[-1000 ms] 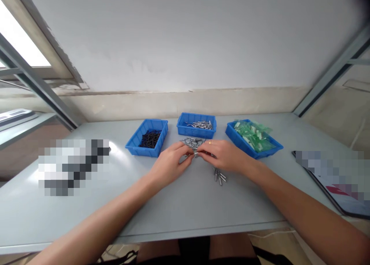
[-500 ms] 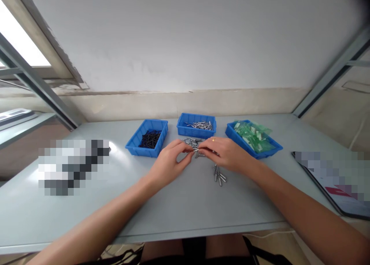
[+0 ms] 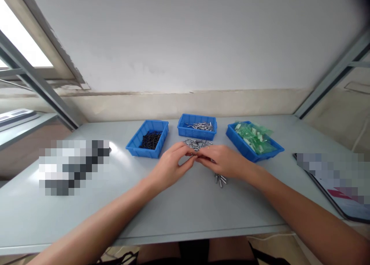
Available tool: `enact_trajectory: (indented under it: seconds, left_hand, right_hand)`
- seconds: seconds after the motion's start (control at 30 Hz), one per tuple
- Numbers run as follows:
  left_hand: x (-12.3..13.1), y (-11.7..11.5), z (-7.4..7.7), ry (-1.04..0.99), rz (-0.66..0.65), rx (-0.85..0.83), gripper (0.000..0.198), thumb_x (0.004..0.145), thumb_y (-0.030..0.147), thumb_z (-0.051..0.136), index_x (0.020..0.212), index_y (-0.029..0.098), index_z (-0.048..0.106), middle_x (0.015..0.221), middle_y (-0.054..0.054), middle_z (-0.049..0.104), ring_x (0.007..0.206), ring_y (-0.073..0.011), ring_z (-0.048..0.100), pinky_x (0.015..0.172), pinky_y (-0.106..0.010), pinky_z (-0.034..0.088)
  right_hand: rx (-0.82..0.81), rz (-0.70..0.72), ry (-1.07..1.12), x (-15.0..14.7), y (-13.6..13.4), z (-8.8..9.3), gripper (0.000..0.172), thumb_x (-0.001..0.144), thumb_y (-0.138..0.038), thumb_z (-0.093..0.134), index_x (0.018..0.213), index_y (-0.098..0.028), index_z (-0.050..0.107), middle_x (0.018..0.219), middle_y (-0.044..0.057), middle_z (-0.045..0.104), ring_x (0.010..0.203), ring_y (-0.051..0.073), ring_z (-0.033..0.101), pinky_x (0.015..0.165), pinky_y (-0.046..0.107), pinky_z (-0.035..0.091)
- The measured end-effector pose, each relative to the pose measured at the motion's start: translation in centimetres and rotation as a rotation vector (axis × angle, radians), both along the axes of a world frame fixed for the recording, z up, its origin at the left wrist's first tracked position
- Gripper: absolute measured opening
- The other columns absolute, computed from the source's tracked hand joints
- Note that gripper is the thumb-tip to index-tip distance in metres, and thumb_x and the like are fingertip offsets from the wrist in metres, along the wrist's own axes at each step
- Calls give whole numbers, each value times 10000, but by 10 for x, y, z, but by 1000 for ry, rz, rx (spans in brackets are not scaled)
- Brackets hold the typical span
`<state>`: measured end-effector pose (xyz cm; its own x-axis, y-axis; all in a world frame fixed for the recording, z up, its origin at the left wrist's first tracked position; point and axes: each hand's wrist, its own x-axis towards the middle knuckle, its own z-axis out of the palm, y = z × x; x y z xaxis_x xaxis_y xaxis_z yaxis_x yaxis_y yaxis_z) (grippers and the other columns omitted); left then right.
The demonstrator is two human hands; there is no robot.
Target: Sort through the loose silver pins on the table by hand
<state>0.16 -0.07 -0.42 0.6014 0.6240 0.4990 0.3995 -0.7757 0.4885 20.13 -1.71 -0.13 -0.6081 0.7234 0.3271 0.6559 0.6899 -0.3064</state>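
My left hand point(image 3: 173, 161) is pinched, its thumb and fingertips meeting those of my right hand point(image 3: 221, 161) above the table. Between the touching fingertips is a slim silver metal pin, mostly hidden now; only a small glint shows. My right hand is closed too, its fingers bent over toward the left. Just behind the hands lies a loose pile of silver metal pins point(image 3: 195, 143), partly covered by the fingers. Below my right palm, several more silver pins point(image 3: 221, 180) form a small cluster on the table.
A blue bin point(image 3: 143, 153) with dark screws stands left, another blue bin point(image 3: 196, 133) with silver pins at the back, and a third blue bin point(image 3: 243, 145) with green plastic packets point(image 3: 254, 138) right. A flat screen device point(image 3: 337, 193) lies far right; a blurred-out object point(image 3: 72, 166) lies left.
Both hands have come slightly closer to me and closer together at the fingertips. The silver pin seen between them before is now mostly covered. The bins have stayed put.
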Motion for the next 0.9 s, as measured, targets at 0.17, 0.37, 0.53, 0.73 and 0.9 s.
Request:
enact_trajectory:
  seconds: [0.17, 0.37, 0.53, 0.73, 0.9]
  left_hand:
    - [0, 4, -1, 19, 65, -20, 82, 853, 192, 526, 879, 176, 602, 842, -24, 597, 830, -146, 579, 769, -276, 465]
    - [0, 2, -3, 68, 64, -35, 81, 842, 180, 517, 864, 182, 595, 846, -24, 596, 836, -161, 579, 749, -287, 464]
    - [0, 1, -3, 111, 17, -67, 80, 832, 167, 519, 861, 181, 592, 858, -22, 583, 851, -165, 566, 752, -286, 456]
    - [0, 1, -3, 127, 16, -82, 75, 831, 171, 525, 846, 180, 598, 846, -21, 586, 832, -164, 564, 728, -278, 454]
    - [0, 2, 3, 45, 60, -67, 80, 838, 180, 534, 863, 182, 610, 822, -16, 599, 807, -144, 572, 710, -256, 452]
  right_hand:
    - [6, -82, 105, 4, 0, 6, 138, 892, -292, 485, 895, -202, 590, 739, -2, 629, 666, 130, 562, 604, 235, 389]
    - [57, -40, 178, 2, -3, 6, 103, 878, -249, 508, 910, -192, 587, 719, -10, 614, 643, 114, 549, 587, 218, 383]
    - [141, 24, 205, -2, -6, 2, 99, 871, -228, 511, 920, -188, 587, 712, -9, 613, 661, 115, 557, 616, 225, 399]
    - [195, 25, 226, -2, -6, 0, 104, 876, -245, 506, 917, -196, 588, 693, -11, 607, 640, 115, 549, 620, 230, 413]
    - [228, -47, 268, 3, -3, 4, 115, 875, -253, 514, 941, -200, 593, 749, -7, 636, 623, 103, 545, 605, 217, 410]
